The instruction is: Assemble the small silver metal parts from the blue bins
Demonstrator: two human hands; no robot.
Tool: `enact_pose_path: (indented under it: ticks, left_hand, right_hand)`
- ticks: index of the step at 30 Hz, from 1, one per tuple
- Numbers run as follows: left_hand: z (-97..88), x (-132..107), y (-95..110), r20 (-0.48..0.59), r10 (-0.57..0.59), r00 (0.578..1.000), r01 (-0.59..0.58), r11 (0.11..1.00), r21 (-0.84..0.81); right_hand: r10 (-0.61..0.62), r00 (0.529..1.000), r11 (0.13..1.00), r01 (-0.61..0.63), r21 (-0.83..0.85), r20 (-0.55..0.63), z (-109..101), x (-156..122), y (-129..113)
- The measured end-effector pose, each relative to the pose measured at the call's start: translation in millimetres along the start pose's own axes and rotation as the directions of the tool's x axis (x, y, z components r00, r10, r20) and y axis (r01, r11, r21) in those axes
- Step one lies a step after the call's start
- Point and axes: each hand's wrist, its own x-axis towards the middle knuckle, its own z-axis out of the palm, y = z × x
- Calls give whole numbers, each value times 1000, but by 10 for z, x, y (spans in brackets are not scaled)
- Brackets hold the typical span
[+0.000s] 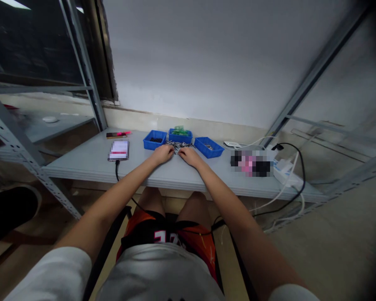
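My left hand rests low over the grey shelf top, its fingers curled together at the near edge of a pile of small shiny metal pieces. Just to its right, my right hand has its fingers pinched by the same pile. Small dark slivers show at both sets of fingertips, too small to name. Behind the pile is a blue bin with green plastic wrapping in it. Another blue bin holding dark pieces stands left, and a tilted blue bin with a few metal pieces stands right.
A lit phone with a black cable lies left, near a small box with a pink item. On the right are a blurred-out pink and black object, a white power strip and loose cables. Metal shelf posts flank the worktop.
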Motion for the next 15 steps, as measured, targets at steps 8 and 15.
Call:
enact_pose_path:
  ticks: [8,15]
  left_hand:
    - [-1,24,1,-82,47,996,-60,986,-154]
    - [54,89,-77,-115,111,987,-144,930,-339]
  right_hand:
    - [-27,992,991,43,129,-125,12,10,-21]
    - [-9,996,963,33,268,-92,-3,-8,-42]
